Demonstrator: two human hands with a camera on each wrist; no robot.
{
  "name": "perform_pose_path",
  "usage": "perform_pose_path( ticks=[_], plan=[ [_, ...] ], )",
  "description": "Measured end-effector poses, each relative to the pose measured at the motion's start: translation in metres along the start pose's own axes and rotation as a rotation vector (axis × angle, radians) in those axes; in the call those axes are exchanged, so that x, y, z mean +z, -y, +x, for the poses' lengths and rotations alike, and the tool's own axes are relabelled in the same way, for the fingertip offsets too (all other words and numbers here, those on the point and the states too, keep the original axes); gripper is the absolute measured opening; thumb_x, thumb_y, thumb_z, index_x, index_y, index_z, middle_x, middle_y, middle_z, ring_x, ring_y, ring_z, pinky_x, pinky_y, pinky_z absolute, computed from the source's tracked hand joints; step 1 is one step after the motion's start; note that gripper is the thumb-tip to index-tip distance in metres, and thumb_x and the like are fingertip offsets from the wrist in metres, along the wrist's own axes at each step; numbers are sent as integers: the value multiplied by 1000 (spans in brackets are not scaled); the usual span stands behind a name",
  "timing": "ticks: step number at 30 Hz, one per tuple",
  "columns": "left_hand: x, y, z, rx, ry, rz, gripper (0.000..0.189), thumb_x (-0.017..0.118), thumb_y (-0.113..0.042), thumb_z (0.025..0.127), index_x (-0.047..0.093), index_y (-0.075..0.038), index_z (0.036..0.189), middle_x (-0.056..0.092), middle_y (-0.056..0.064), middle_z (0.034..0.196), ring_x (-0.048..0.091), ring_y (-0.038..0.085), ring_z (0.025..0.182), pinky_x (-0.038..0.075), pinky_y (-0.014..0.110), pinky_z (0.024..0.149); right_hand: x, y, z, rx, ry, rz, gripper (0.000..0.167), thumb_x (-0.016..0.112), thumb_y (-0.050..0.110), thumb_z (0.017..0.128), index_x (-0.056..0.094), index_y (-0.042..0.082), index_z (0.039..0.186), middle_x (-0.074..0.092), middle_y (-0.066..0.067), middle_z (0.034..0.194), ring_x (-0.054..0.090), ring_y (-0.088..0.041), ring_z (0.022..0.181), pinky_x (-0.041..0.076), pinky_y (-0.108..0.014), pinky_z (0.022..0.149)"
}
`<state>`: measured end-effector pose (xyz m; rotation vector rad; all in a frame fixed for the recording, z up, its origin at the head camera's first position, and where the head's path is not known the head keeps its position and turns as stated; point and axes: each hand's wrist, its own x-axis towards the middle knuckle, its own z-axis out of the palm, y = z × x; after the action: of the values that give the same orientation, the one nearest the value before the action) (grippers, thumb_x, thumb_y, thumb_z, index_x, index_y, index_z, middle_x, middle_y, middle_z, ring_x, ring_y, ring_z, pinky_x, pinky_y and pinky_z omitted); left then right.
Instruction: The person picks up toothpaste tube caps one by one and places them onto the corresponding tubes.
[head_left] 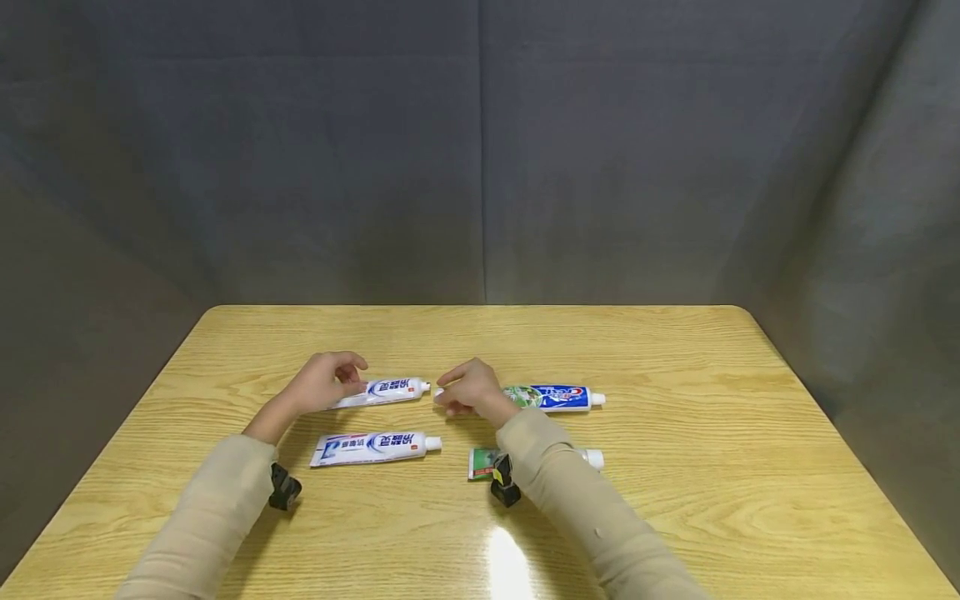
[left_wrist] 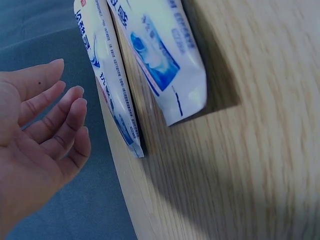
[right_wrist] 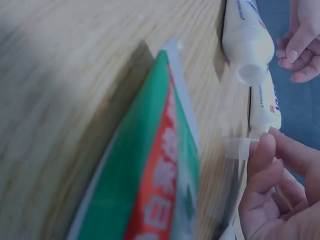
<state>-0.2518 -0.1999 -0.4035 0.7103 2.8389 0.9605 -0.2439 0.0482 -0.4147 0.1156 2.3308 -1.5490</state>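
A small white cap [right_wrist: 241, 148] is pinched between the thumb and fingers of my right hand [head_left: 472, 390]. It is just right of the bare nozzle [head_left: 425, 387] of the farther white-and-blue toothpaste tube [head_left: 396, 390], which lies on the table. My left hand [head_left: 324, 383] is over that tube's tail end in the head view. Its fingers are loosely bent around nothing in the left wrist view [left_wrist: 50, 115]. Nearer lies a second white-and-blue toothpaste tube [head_left: 369, 448] with its cap on.
Beyond my right wrist lies a blue-and-green toothpaste tube [head_left: 558, 397]. Partly hidden under my right forearm is a green-and-red toothpaste tube [right_wrist: 145, 165]. All lie on a wooden table [head_left: 712, 500], with a dark grey curtain [head_left: 480, 150] behind it.
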Motion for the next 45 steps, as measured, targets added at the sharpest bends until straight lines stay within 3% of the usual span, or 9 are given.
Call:
perform_pose_path(
  ticks=[10, 19, 26, 33, 39, 45],
  plan=[
    [-1, 1, 1, -7, 16, 13, 27, 66, -5, 81, 59, 8, 103, 57, 4, 76, 51, 17, 70, 42, 31, 62, 2, -3, 2, 2, -42, -57, 11, 73, -1, 72, 69, -1, 82, 63, -9, 60, 53, -10, 39, 41, -18, 39],
    [-1, 5, 3, -19, 77, 43, 28, 66, -6, 81, 59, 6, 105, 60, 7, 82, 54, 20, 76, 46, 37, 69, 1, -4, 3, -35, -73, -95, 5, 67, 2, 78, 68, -3, 79, 64, -9, 62, 60, -15, 47, 48, -24, 45],
    [1, 10, 7, -53, 140, 31, 37, 71, -11, 78, 60, 2, 110, 61, 13, 97, 57, 28, 90, 45, 44, 79, 1, -5, 3, 0, -61, 23, 8, 59, -3, 82, 64, -9, 84, 63, -12, 65, 57, -14, 46, 51, -26, 50],
    [5, 13, 11, -61, 182, 25, 43, 74, -18, 76, 61, 1, 113, 61, 11, 100, 56, 26, 93, 45, 42, 80, 1, -6, 5, 43, -24, 141, 10, 53, -3, 85, 60, -10, 88, 64, -17, 69, 57, -14, 46, 51, -26, 51],
    [7, 13, 14, -77, 195, 42, 39, 74, -15, 76, 63, 2, 108, 61, 9, 95, 53, 22, 84, 44, 40, 77, -1, -5, 2, 58, 25, 202, 12, 52, -1, 87, 57, -10, 93, 63, -14, 67, 56, -13, 46, 48, -23, 47],
    [10, 15, 17, -98, 230, 13, 26, 75, -13, 74, 62, -2, 94, 57, 4, 86, 49, 18, 79, 43, 36, 75, -4, -3, 0, 80, 54, 237, 15, 52, -1, 88, 57, -11, 98, 62, -13, 66, 56, -13, 47, 48, -22, 48]
  ],
)
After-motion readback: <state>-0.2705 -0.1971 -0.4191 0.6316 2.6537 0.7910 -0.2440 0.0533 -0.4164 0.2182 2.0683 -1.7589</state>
